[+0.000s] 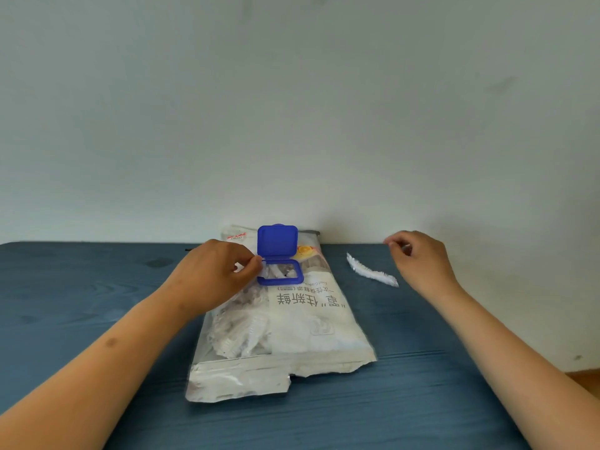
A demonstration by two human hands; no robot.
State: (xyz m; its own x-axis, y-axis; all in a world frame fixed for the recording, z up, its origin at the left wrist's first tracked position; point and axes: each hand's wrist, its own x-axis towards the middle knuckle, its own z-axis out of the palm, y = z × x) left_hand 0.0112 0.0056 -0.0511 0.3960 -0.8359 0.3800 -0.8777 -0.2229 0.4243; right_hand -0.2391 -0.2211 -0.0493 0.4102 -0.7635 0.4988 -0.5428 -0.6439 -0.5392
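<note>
A white plastic pack [292, 326] of folded clear covers lies on the blue table [97, 303], printed side up. Its blue flip lid [277, 241] stands open above the blue-framed opening [281, 272]. My left hand [211, 274] rests on the pack at the opening's left edge, thumb and fingers curled and pinching the clear plastic there. One folded white cover [371, 271] lies on the table to the right of the pack. My right hand [422, 258] hovers just right of that cover, fingers loosely curled, holding nothing that I can see.
A plain pale wall [292, 108] rises directly behind the table's far edge. The table's right edge [506, 427] runs diagonally under my right forearm, with a strip of wooden floor [584, 378] beyond it.
</note>
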